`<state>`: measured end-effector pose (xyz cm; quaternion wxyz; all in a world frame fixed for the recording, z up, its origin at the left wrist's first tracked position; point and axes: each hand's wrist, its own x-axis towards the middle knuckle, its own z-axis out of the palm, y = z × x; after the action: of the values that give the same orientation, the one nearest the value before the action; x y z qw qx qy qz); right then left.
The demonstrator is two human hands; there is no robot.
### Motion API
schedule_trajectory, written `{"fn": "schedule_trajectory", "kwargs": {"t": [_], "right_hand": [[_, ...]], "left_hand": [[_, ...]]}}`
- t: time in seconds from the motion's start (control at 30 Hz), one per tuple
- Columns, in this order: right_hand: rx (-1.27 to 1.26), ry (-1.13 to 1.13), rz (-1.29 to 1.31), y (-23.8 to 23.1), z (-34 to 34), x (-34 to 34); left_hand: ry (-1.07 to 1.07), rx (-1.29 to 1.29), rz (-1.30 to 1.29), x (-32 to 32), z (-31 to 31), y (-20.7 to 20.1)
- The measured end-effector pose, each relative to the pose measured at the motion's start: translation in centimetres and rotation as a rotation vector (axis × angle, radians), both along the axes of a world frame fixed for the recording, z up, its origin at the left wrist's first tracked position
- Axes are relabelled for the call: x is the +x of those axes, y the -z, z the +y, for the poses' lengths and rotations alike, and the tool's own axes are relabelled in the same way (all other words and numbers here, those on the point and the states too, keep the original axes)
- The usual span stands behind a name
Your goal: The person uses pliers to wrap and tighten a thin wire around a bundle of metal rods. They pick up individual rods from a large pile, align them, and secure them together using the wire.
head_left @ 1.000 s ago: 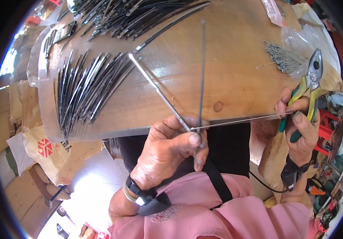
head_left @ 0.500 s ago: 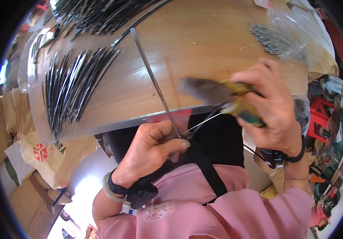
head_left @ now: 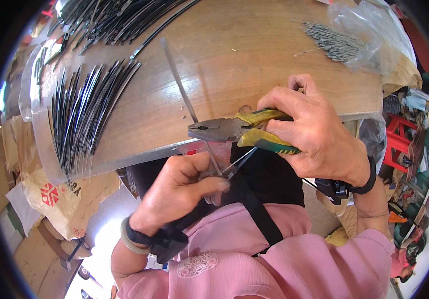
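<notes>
My left hand (head_left: 182, 187) is closed, thumb against fingers, on the lower end of a long thin grey strip (head_left: 178, 79). The strip stands up from my fingers and leans slightly left over the table edge. A thin bright wire (head_left: 239, 158) and a dark strand also run out of this pinch toward the right. My right hand (head_left: 314, 132) is wrapped round the yellow and green handles of combination pliers (head_left: 217, 129). Their jaws point left and lie across the strip, above my left fingers. Whether the jaws grip it I cannot tell.
On the wooden table (head_left: 254, 60), a fan of black strips (head_left: 90, 114) lies at the left and a larger pile (head_left: 120, 20) behind it. Thin grey wires (head_left: 331, 42) spill from a clear plastic bag (head_left: 368, 30) at the back right. A red stool (head_left: 398, 139) stands beyond.
The pliers have moved left and slightly down, from the right of the strip to across it. My left hand has shifted slightly left and keeps its pinch.
</notes>
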<state>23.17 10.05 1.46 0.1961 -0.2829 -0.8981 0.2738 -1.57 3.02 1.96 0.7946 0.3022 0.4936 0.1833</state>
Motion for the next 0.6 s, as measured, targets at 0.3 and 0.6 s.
{"fn": "schedule_trajectory", "kwargs": {"t": [0.3, 0.6], "right_hand": [[-0.066, -0.034, 0.061, -1.1, -0.7, -0.4], [-0.085, -0.072, 0.039, -0.3, -1.2, -1.0]], "left_hand": [[0.066, 0.121, 0.034, 0.1, 2.6, -0.2], [-0.203, -0.286, -0.296, 2.2, -0.1, 0.7]]}}
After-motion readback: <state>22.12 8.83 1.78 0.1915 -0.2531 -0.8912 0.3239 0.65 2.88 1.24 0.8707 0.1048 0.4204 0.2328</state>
